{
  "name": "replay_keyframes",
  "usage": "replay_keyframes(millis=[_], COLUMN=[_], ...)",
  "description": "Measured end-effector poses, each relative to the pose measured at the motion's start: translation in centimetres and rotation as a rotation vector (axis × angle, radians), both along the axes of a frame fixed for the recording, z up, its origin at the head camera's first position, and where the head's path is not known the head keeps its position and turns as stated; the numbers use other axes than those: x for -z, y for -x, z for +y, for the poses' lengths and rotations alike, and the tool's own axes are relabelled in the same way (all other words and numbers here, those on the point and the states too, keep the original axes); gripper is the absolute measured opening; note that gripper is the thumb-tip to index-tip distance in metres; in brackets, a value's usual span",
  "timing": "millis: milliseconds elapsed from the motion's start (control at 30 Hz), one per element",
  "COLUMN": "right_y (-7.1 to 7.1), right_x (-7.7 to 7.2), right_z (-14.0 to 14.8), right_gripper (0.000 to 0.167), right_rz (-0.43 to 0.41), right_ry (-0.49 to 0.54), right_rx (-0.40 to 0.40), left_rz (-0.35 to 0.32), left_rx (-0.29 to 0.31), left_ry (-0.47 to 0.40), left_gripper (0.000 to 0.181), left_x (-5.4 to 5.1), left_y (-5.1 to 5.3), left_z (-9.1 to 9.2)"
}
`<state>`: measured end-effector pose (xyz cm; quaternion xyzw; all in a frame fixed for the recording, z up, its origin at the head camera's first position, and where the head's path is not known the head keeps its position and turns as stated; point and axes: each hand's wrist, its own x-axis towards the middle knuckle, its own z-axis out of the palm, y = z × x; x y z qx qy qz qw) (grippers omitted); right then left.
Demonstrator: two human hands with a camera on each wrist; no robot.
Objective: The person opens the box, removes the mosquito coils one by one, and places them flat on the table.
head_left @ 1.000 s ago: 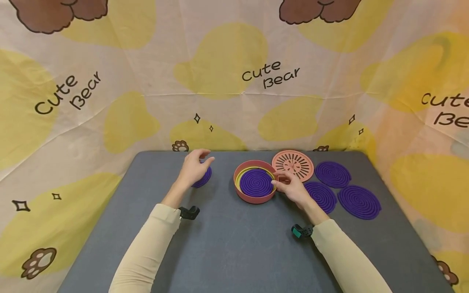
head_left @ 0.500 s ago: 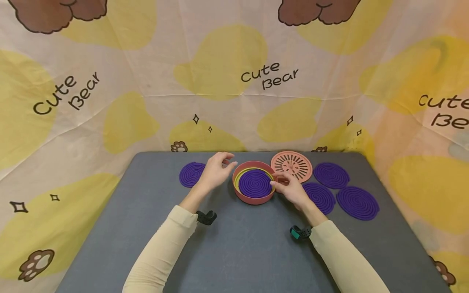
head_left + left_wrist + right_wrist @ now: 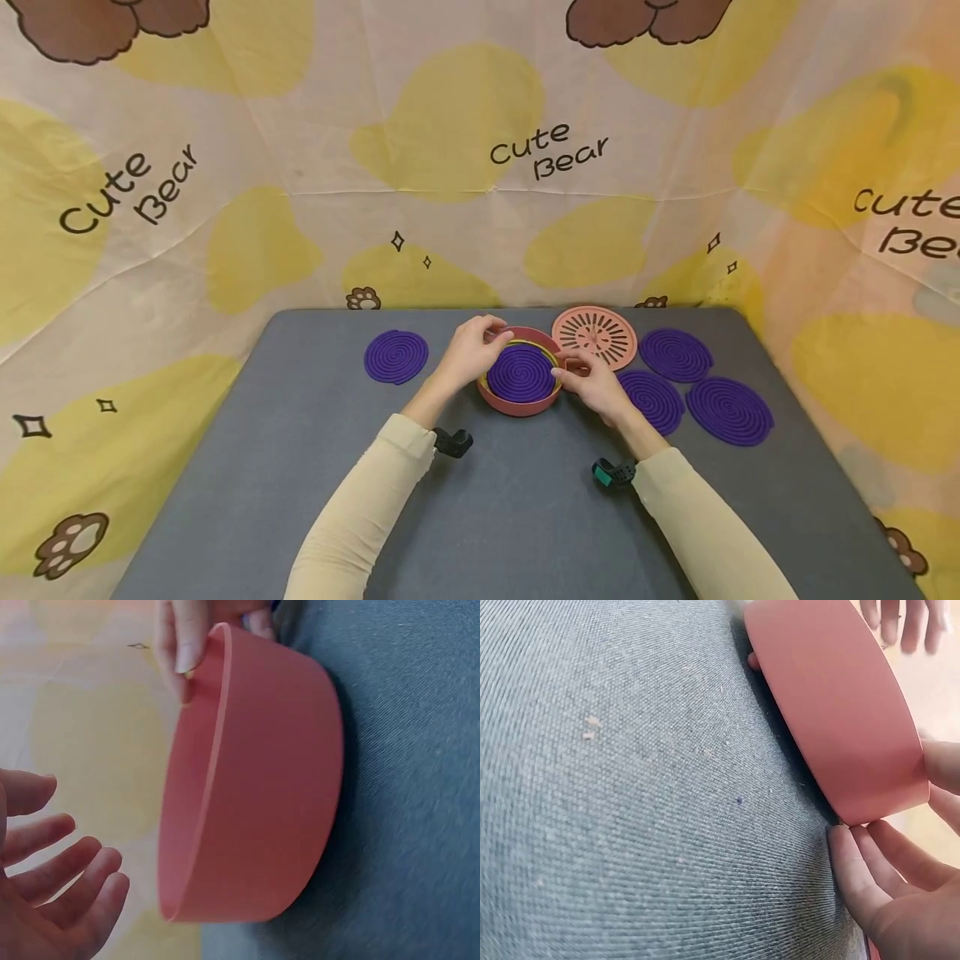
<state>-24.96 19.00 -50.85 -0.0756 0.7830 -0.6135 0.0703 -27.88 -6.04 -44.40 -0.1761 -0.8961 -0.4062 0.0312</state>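
Observation:
A round pink holder (image 3: 519, 408) stands on the table with a purple spiral coaster (image 3: 521, 372) lying in it. A yellow rim (image 3: 550, 346) shows around that coaster. My right hand (image 3: 592, 383) grips the holder's right wall, thumb at the top edge and fingers on the outside low down, as the right wrist view shows. My left hand (image 3: 474, 350) hovers at the holder's left edge with its fingers loosely bent. In the left wrist view the left hand (image 3: 56, 877) holds nothing and is apart from the pink wall (image 3: 262, 780).
One purple spiral coaster (image 3: 396, 357) lies at the left. Three more, including a purple coaster (image 3: 729, 411) nearest the right edge, lie to the right. A slotted pink disc (image 3: 595, 333) lies behind my right hand. Patterned cloth (image 3: 450, 125) hangs behind the grey table (image 3: 495, 517).
My left hand has moved right, from over the left purple coaster to the holder's left edge, leaving that coaster in full view. My right hand has stayed on the holder.

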Motion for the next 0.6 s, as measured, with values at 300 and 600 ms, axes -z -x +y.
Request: replay_keyframes(millis=[300, 600], right_y=[-1.2, -1.5], right_x=[-2.5, -3.3], right_z=[-0.6, -0.8], right_gripper=[0.045, 0.045], right_rz=[-0.006, -0.021], right_ry=[-0.016, -0.009], right_rx=[-0.024, -0.023], left_rz=[-0.044, -0.091], left_rx=[-0.026, -0.049], left_ry=[0.091, 0.164], left_gripper=[0.034, 0.039], left_x=[2.4, 3.3], left_y=[0.9, 1.4], left_z=[1.9, 3.6])
